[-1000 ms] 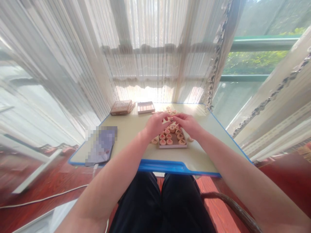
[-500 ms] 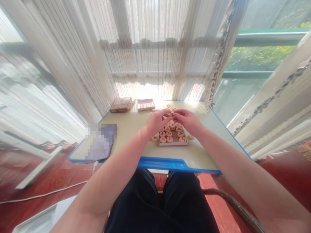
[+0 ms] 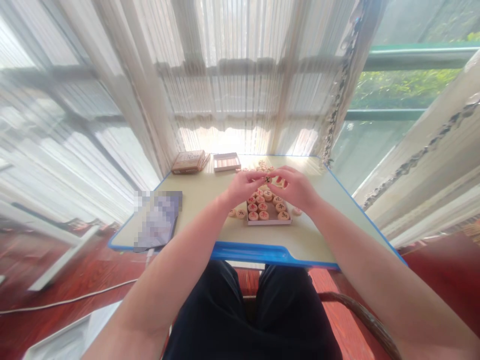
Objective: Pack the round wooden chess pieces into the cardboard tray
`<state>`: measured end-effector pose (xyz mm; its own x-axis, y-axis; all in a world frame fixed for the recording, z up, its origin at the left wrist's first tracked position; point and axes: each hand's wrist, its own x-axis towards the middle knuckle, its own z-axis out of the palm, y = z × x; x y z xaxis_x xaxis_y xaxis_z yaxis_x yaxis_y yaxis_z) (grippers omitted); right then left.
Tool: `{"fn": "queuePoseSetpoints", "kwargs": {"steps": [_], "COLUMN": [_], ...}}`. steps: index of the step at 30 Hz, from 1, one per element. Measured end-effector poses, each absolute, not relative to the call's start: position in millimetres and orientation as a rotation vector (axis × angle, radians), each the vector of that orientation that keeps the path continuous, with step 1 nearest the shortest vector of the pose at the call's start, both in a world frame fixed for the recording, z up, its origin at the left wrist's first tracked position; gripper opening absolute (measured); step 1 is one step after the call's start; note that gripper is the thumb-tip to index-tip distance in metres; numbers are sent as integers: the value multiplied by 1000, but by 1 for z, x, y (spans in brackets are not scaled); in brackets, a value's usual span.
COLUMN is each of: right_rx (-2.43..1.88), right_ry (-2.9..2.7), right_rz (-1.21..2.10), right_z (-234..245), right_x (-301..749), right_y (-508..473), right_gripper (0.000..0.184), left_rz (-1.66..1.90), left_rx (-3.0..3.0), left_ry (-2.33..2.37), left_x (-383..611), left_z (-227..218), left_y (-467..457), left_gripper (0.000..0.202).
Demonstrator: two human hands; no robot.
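My left hand [image 3: 243, 187] and my right hand [image 3: 296, 187] meet above a shallow box tray [image 3: 269, 222] of round wooden chess pieces [image 3: 258, 207]. Between their fingertips they pinch one disc with a black character [image 3: 267, 179]. The right hand also seems to hold a second disc with red marking [image 3: 282, 183] against its palm. A few loose discs [image 3: 237, 213] lie on the table left of the tray, one [image 3: 297, 211] at its right, and several more [image 3: 262, 164] lie beyond the hands.
The pale table with a blue rim [image 3: 255, 252] stands against sheer curtains. A brown box [image 3: 188, 161] and an open box lid [image 3: 226, 162] sit at the far edge. A blurred dark flat object [image 3: 159, 220] lies at the left. My dark-trousered legs [image 3: 247, 310] are under the table.
Both hands have lifted from the tray, bringing the black-marked disc up between their fingertips. The view shifted slightly.
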<state>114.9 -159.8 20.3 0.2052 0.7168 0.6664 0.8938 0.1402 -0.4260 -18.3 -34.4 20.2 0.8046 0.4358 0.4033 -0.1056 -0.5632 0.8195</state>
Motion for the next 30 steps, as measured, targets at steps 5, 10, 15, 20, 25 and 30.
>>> {"fn": "queuePoseSetpoints", "kwargs": {"steps": [5, 10, 15, 20, 25, 30], "right_rx": [-1654, -1778, -1896, -2020, -2086, -2130], "right_ry": [-1610, -1602, -1673, -1862, -1915, -1929], "right_rz": [-351, -303, -107, 123, 138, 113], "right_z": [20, 26, 33, 31, 29, 25], "right_x": [114, 112, 115, 116, 112, 114], "right_y": [-161, -164, -168, -169, -169, -166], "right_gripper": [22, 21, 18, 18, 20, 20], "left_rz": [689, 690, 943, 1061, 1111, 1178], "left_rx": [1996, 1996, 1928, 1911, 1937, 1975], "left_ry": [253, 201, 399, 510, 464, 473], "left_x": [-19, -16, -14, -17, -16, -17], "left_z": [21, 18, 14, 16, 16, 17], "left_y": [-36, -37, -24, -16, -20, -25], "left_gripper": [31, 29, 31, 28, 22, 20]}}
